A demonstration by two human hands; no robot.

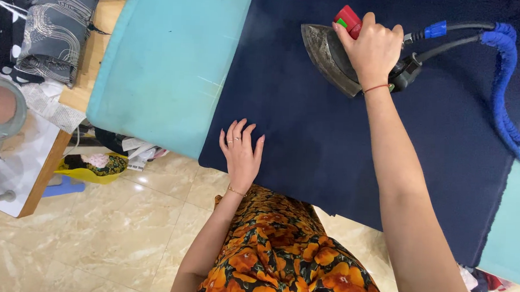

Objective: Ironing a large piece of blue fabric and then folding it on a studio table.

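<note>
Iron (328, 53) gripped in right hand (372, 47), far beyond flat, open left hand (242, 153).

Bare navy cloth (307, 124) beside iron (329, 59)

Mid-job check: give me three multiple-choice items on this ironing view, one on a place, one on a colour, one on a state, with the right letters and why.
1. Where does the left hand rest?
A. on the navy cloth near its left edge
B. on the floor
C. on the iron

2. What colour is the board cover beside the cloth?
A. red
B. light turquoise
C. black

3. What is the right hand doing?
A. hanging free
B. lying open on the cloth
C. closed on the handle of the iron

Answers: 1 A, the fingers lie flat on the cloth; 2 B, the bare cover shows turquoise; 3 C, the fingers wrap the handle.
</note>
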